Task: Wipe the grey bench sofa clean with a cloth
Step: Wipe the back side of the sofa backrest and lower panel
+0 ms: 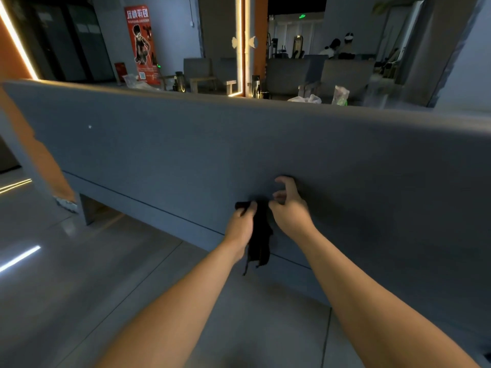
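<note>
- While the left hand point(242, 221) gripped the black cloth point(261, 235), it hung before the grey bench sofa point(159, 144).
- The right hand point(289, 211) curled beside it (any hold unclear).

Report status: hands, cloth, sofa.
Left hand grips black cloth, hanging before grey sofa. Right hand beside it, fingers curled, grip unclear. Nothing in the way.
</note>
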`<action>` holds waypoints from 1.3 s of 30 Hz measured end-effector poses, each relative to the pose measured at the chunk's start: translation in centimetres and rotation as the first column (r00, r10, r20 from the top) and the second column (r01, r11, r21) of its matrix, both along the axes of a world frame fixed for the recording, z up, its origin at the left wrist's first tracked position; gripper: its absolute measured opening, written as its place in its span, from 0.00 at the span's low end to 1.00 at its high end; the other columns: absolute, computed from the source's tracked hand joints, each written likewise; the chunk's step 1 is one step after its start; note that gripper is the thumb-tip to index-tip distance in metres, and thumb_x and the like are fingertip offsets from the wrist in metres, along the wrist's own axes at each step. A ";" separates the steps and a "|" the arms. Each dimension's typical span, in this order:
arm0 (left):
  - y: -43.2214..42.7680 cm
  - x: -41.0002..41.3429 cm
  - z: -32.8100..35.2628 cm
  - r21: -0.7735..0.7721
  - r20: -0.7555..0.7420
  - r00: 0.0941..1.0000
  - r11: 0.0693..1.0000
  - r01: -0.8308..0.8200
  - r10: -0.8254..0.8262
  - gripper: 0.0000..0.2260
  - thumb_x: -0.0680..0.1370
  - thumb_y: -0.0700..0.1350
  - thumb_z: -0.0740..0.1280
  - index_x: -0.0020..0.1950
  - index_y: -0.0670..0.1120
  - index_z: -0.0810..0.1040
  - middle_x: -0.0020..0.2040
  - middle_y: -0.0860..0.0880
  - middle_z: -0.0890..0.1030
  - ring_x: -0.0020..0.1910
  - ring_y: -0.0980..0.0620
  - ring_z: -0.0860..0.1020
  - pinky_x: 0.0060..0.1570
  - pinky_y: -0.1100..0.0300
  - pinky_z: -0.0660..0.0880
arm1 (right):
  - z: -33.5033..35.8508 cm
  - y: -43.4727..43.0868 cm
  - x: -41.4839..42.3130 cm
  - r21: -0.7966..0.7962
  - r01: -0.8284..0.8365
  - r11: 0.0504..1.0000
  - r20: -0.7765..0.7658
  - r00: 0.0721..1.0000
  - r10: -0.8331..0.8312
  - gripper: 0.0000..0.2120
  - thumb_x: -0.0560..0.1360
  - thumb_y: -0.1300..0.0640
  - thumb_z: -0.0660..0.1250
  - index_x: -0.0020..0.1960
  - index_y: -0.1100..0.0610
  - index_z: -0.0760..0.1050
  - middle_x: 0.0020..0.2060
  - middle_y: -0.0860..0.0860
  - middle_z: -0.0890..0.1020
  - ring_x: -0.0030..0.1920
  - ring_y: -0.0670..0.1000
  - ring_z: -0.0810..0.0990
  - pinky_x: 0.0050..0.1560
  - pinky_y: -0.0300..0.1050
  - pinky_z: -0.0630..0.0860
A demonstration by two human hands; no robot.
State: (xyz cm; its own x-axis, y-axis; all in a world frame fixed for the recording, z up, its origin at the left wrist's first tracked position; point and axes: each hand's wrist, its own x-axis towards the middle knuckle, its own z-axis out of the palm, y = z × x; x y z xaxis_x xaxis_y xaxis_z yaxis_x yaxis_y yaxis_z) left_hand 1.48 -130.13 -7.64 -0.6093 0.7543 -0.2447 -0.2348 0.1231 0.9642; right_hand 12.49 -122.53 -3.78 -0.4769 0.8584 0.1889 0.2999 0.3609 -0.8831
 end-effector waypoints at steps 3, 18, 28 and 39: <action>-1.5 0.4 1.2 0.077 0.029 0.997 0.995 0.071 -0.073 0.20 0.79 0.60 0.66 0.64 0.49 0.79 0.58 0.49 0.83 0.58 0.50 0.80 0.64 0.50 0.76 | -0.8 -1.4 0.5 -0.213 -0.100 0.972 -0.050 0.995 0.092 0.20 0.81 0.54 0.64 0.70 0.42 0.65 0.52 0.46 0.79 0.47 0.45 0.80 0.42 0.39 0.77; -4.9 0.7 0.3 0.007 0.177 0.980 0.996 0.088 -0.088 0.21 0.69 0.56 0.70 0.53 0.43 0.86 0.50 0.42 0.86 0.50 0.43 0.83 0.50 0.52 0.76 | -5.0 -4.3 0.6 -0.686 -0.262 0.679 -0.355 0.935 0.002 0.15 0.80 0.61 0.68 0.66 0.62 0.72 0.54 0.59 0.84 0.53 0.59 0.85 0.54 0.52 0.81; -4.5 1.8 1.0 -0.033 -0.115 0.993 0.999 -0.024 0.020 0.10 0.79 0.53 0.65 0.47 0.48 0.79 0.48 0.46 0.82 0.46 0.50 0.79 0.42 0.56 0.74 | -4.6 -5.3 1.9 -0.612 -0.171 0.772 -0.268 0.963 0.002 0.18 0.81 0.60 0.67 0.68 0.50 0.66 0.51 0.58 0.85 0.48 0.57 0.86 0.48 0.52 0.82; -4.7 0.6 -2.0 0.005 -0.265 0.964 1.000 -0.021 0.021 0.16 0.80 0.48 0.67 0.67 0.53 0.69 0.65 0.48 0.77 0.57 0.50 0.78 0.59 0.50 0.78 | -4.8 -6.1 1.6 -0.552 0.101 0.828 -0.391 0.846 -0.364 0.10 0.81 0.54 0.62 0.50 0.40 0.79 0.56 0.57 0.82 0.54 0.62 0.83 0.54 0.64 0.82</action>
